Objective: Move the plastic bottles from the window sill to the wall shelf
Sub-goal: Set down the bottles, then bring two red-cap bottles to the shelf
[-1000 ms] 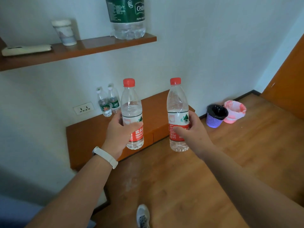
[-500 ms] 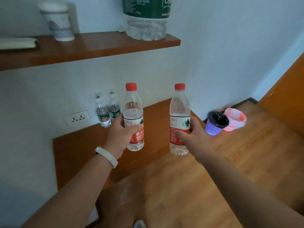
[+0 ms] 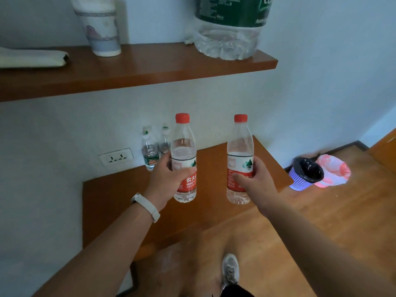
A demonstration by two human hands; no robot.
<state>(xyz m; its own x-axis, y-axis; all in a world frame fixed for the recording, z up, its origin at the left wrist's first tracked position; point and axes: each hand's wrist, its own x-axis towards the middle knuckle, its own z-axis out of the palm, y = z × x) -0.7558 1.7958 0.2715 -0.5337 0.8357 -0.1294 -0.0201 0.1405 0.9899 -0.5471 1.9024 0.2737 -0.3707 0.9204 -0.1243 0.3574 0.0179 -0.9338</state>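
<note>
My left hand (image 3: 166, 179) grips a clear plastic bottle (image 3: 183, 151) with a red cap and red label, held upright. My right hand (image 3: 255, 185) grips a second red-capped bottle (image 3: 240, 146), also upright, to the right of the first. Both bottles hang in the air in front of me, below the brown wall shelf (image 3: 137, 76) that runs across the top of the view. No window sill is in view.
On the shelf stand a paper cup (image 3: 100, 28), a big green-labelled water jug (image 3: 229, 28) and a flat pale object (image 3: 32, 58). Two small bottles (image 3: 151, 151) stand on a low wooden ledge (image 3: 120, 200) by a wall socket (image 3: 115, 156). Two waste baskets (image 3: 304, 174) sit on the floor.
I have stepped closer to the wall, so the shelf looks larger and lower in view. Both hands still hold their bottles upright, slightly higher than before.
</note>
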